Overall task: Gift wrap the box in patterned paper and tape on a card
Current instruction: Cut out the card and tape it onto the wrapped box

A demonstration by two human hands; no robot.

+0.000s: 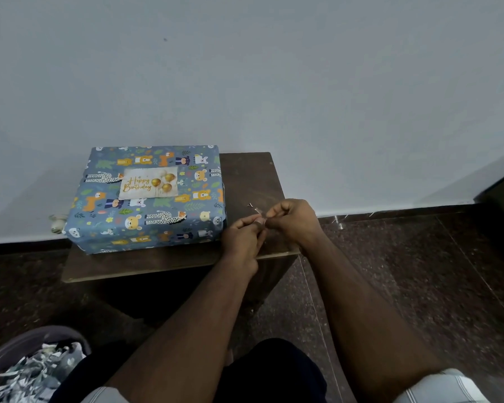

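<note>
- The box (147, 199), wrapped in blue paper printed with cartoon animals, sits on the left part of a small dark wooden table (250, 181) that stands against a pale wall (274, 68).
- A "Happy Birthday" card (148, 182) with gold balloons lies flat on the top face of the box, toward its far side.
- Both hands are off to the right of the box, over the table's near right part, meeting fingertip to fingertip.
- The left hand (242, 237) has its fingers curled and pinches one end of a small clear piece of tape (258, 213).
- The right hand (293, 218) also has curled fingers and pinches the same piece of tape from the other side.
- The left hand is near the box's near right corner without touching it; the card is well apart from both hands.
- A basin (26, 341) holding paper scraps (38, 370) sits on the dark speckled floor (419, 271) at the lower left.
</note>
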